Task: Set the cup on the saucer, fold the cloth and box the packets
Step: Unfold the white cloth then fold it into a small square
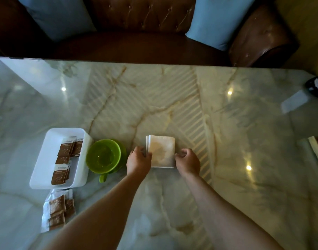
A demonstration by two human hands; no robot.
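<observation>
Loose packets (58,212): nearest item, a small heap on the table (172,204), well to the left of the left hand and nearer the person; not yet boxed.
Left hand (138,158): fingers curled against the left edge of the cloth, where the stacked layers show; appears to pinch that edge.
Right hand (188,159): fingers curled, tips touching the right edge of the cloth; whether it pinches or only presses, cannot tell.
Cloth (161,152): between the two hands, lying flat as a small folded rectangle, faint brownish mark on top; layer edges slightly staggered on the left side.
Step in hand (judgement): squaring up the folded cloth; fold looks nearly complete.
How to do it well (judgement): press both side edges inward together, align the staggered left layers flush, then flatten from the top so the stack does not spring open; keep it clear of the cup.
Cup (103,156): green, just left of the left hand, sitting on the green saucer (123,150), handle toward the person; this part looks done.
Box (46,159): white, further left beyond the cup, several brown packets already lying in it.
</observation>
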